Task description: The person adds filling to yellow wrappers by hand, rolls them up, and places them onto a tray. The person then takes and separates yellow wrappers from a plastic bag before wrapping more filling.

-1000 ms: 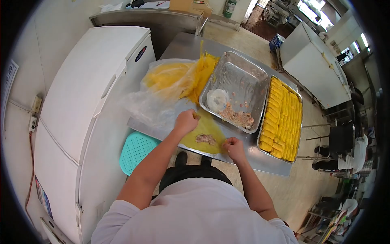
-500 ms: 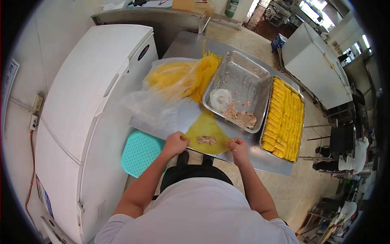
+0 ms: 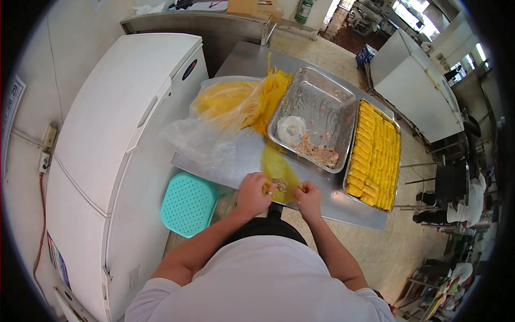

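A thin yellow wrapper [image 3: 278, 162] lies at the near edge of the metal table, with a small strip of ground-meat filling [image 3: 279, 184] on it. My left hand [image 3: 255, 194] grips the wrapper's left side, folded in against the filling. My right hand [image 3: 307, 199] pinches the right corner. Just beyond, a deep metal pan [image 3: 322, 99] holds leftover meat mixture [image 3: 321, 154] and a whitish round plastic container [image 3: 291, 130]. Rows of yellow rolls [image 3: 373, 155] fill a metal tray to the right. More yellow wrappers [image 3: 276, 91] spill from a clear plastic bag [image 3: 206, 137] at the left.
A white chest freezer [image 3: 129, 118] stands close on my left. The turquoise perforated stool [image 3: 188, 204] is below the table's left corner. Across the floor are another white freezer [image 3: 418, 80] and a black chair [image 3: 451, 185], with people farther right.
My left hand has moved right, bringing the wrapper's left corner over toward the filling. My right hand still pinches the right corner, shifted slightly left.
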